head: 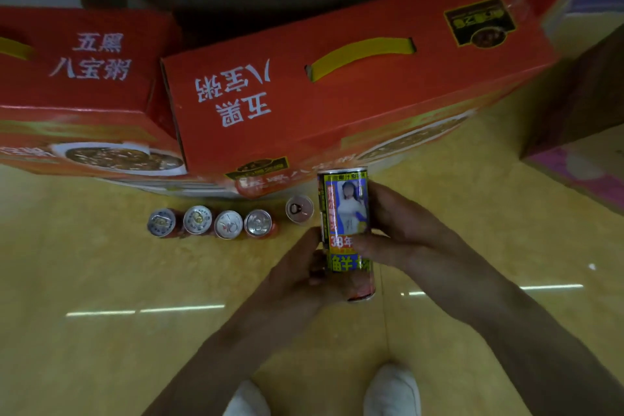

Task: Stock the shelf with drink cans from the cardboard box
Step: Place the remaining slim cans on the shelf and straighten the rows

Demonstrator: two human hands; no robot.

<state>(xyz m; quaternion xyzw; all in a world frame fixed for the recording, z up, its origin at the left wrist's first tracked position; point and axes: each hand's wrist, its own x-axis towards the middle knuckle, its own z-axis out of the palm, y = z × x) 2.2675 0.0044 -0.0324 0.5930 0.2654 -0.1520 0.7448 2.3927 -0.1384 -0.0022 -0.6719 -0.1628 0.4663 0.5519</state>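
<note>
A tall can with a yellow, blue and green label (345,213) is held above the floor between both hands. My right hand (398,226) grips it from the right, thumb across the front. My left hand (304,267) curls round its lower left side, where a second, reddish can (363,287) shows beneath the first. Several cans stand upright in a row (209,221) on the yellow floor to the left, with one more can (299,208) just left of the held one. A large red cardboard box (337,84) with a yellow handle lies behind them.
Another red box (74,78) lies at the left, touching the first. A brown carton edge (580,101) and a pink surface (574,172) are at the right. My white shoes (391,392) show at the bottom edge on the glossy yellow floor (101,280).
</note>
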